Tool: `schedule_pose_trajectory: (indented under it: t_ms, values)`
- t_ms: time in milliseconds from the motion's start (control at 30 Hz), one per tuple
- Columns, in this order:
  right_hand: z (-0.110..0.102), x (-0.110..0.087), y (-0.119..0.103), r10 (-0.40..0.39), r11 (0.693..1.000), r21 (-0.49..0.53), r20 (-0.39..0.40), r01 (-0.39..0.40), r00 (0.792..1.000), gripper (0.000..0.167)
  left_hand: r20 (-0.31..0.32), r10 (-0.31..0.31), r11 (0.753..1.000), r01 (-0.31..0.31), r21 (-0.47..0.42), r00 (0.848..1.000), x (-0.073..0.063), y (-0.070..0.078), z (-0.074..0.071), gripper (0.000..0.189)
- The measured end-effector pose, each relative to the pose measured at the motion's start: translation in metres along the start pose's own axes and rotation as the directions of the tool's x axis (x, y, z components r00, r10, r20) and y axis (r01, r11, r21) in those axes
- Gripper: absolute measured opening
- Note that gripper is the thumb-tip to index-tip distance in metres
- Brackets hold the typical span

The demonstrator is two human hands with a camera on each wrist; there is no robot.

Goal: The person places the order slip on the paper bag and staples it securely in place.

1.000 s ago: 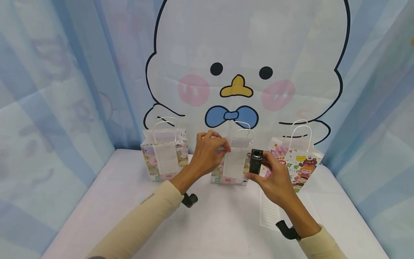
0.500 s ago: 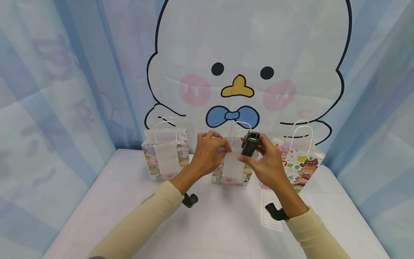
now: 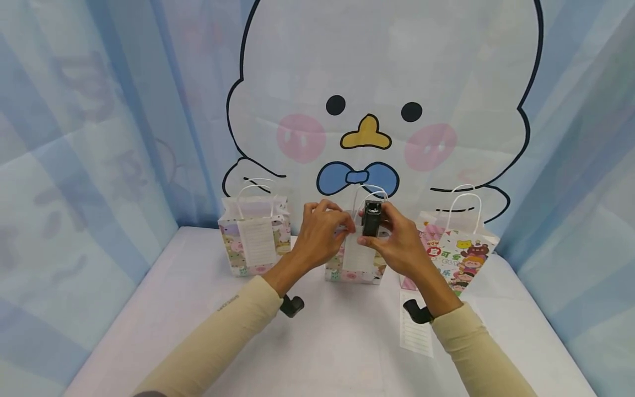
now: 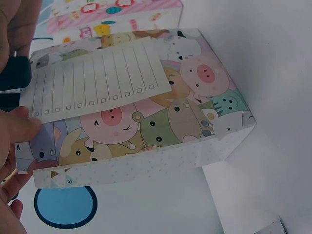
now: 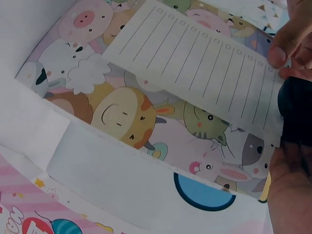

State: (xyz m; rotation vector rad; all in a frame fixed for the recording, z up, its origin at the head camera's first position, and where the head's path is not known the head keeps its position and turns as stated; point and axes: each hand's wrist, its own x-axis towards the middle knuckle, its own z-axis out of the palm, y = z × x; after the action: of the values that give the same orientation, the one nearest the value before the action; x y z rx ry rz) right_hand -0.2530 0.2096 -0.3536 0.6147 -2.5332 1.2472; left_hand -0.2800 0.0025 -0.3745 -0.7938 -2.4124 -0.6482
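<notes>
The middle paper gift bag (image 3: 353, 277), printed with cartoon animals, stands upright with two white handles. A lined checklist sheet (image 4: 97, 80) hangs over its front face from the top edge. My left hand (image 3: 319, 234) pinches the sheet's upper corner against the bag's rim, thumb (image 4: 22, 124) on the paper. My right hand (image 3: 402, 242) grips a small black stapler (image 3: 372, 220), held end-on at the rim. In the right wrist view, the stapler (image 5: 295, 105) overlaps the sheet's top edge. The fingers behind the bag are partly hidden.
To the left stands a similar animal bag (image 3: 228, 242) with a lined sheet (image 3: 257, 242) on its front. A pink and white cartoon bag (image 3: 463, 256) stands at the right. Another lined sheet (image 3: 416, 333) lies on the white table (image 3: 337, 342) before it.
My right hand has brought the stapler leftward and up, from beside the middle bag to its top edge. The left hand has kept its pinch in place.
</notes>
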Motion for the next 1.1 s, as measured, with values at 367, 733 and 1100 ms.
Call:
schedule_pose_trajectory:
  t_ms: [367, 733, 1100]
  values:
    - [0.0, 0.008, 0.002, 0.024, 0.998, -0.068, 0.107, -0.017, 0.994, 0.062, -0.013, 0.013, 0.999, -0.013, 0.033, 1.0, 0.0, 0.0, 0.001, 0.008]
    - [0.008, 0.006, 0.003, 0.025, 0.988, -0.152, 0.109, -0.008, 0.994, 0.063, -0.008, 0.007, 0.998, -0.006, 0.068, 1.0, 0.001, 0.001, 0.0, 0.014]
    - [0.022, -0.002, 0.005, -0.059, 0.973, -0.227, -0.047, 0.047, 0.997, 0.057, -0.02, 0.033, 0.997, -0.031, 0.07, 0.999, 0.001, 0.003, -0.002, 0.014]
